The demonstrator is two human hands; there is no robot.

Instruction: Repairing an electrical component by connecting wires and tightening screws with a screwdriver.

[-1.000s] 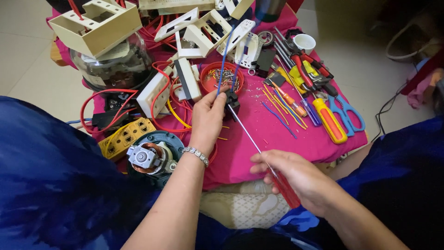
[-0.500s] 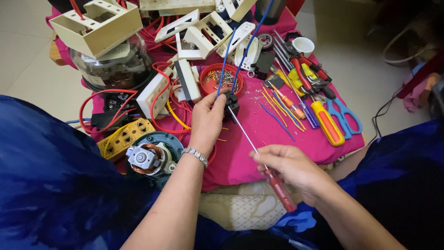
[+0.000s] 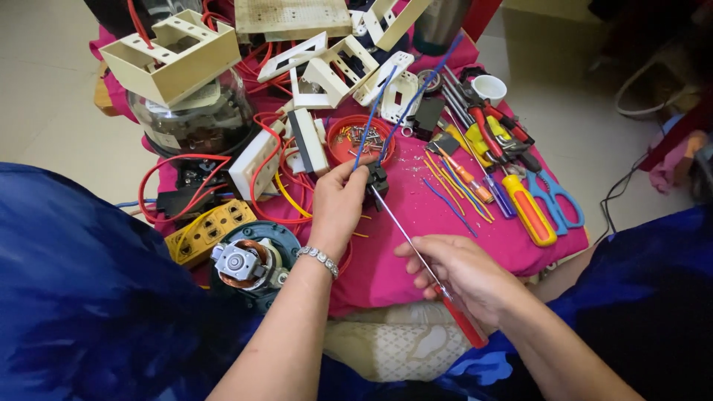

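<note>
The left hand (image 3: 338, 208) pinches a small black plastic connector (image 3: 377, 178) (two blue wires (image 3: 386, 111) rise from it) above the pink cloth (image 3: 416, 223). The right hand (image 3: 464, 271) grips a long red-handled screwdriver (image 3: 423, 263), tip touching the connector.

Soft, even daylight fills the scene, brightest on the pale tiled floor (image 3: 44, 111) toward 10 o'clock and on the pink cloth-covered bench (image 3: 416, 223). Shadows are faint and short; the darkest area lies at 1 to 2 o'clock, beyond the bench. A mild sheen sits on the clear glass dome (image 3: 197, 126) and the silver beaded bracelet (image 3: 319, 260). The centre is sharp. The wide lens bends the edges, and the blue fabric (image 3: 82, 297) at 8 o'clock looks soft and smeared.
</note>
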